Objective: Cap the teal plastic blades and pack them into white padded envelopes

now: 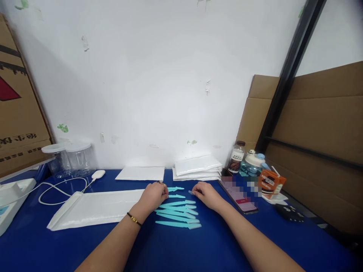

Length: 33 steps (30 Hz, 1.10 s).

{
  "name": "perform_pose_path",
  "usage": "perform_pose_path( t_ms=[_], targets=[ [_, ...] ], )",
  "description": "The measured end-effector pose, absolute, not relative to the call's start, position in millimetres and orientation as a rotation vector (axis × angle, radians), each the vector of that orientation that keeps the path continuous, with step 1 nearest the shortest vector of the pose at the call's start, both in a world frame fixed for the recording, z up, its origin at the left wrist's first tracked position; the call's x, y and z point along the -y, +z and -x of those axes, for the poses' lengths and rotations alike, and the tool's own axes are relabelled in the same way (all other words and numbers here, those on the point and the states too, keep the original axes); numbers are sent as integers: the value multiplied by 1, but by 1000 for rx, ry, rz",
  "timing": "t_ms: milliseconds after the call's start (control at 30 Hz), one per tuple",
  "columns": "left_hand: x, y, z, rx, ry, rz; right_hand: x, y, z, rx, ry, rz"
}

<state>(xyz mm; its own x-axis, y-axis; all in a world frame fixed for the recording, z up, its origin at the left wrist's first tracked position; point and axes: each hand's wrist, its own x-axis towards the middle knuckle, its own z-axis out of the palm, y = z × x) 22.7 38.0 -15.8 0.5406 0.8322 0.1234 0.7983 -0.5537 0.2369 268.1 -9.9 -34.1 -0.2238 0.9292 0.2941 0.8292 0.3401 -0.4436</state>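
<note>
Several teal eyebrow razors lie in a loose row on the blue table, most with pale translucent caps at their right ends; the nearest razor (172, 224) lies apart from the overlapping ones. My left hand (153, 195) is closed, its fingertips at the left end of a razor (176, 196) that points right. Another razor (176, 188) comes out from behind the same hand, further back. My right hand (204, 192) pinches a small translucent cap (191, 192), just right of that razor's tip and apart from it. Under my left wrist is a white padded envelope (99, 209).
Against the wall lie a white envelope (140, 173) and a stack of envelopes (197, 168). To the right are a phone (241, 196), a brown-capped jar (236, 156), a water bottle (251, 164) and an orange drink carton (270, 183). Clear tubs (81, 158) and a white cable (61, 185) are left.
</note>
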Motion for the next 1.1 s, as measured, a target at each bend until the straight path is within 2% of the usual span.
perform_pose_path(
  t_ms=[133,300,867,1100],
  targets=[
    [-37,-15,-24,-1399,359,-2581,13,-33,-263,2066,461,1498],
    [-34,-15,-27,-1328,378,-2581,14,-32,-259,2029,546,1467],
    [-28,-21,-36,-1207,347,-2546,17,-32,-255,2105,543,1368],
    [-47,-14,-12,-1461,600,-2562,12,-12,-319,1728,164,1690]
  ],
)
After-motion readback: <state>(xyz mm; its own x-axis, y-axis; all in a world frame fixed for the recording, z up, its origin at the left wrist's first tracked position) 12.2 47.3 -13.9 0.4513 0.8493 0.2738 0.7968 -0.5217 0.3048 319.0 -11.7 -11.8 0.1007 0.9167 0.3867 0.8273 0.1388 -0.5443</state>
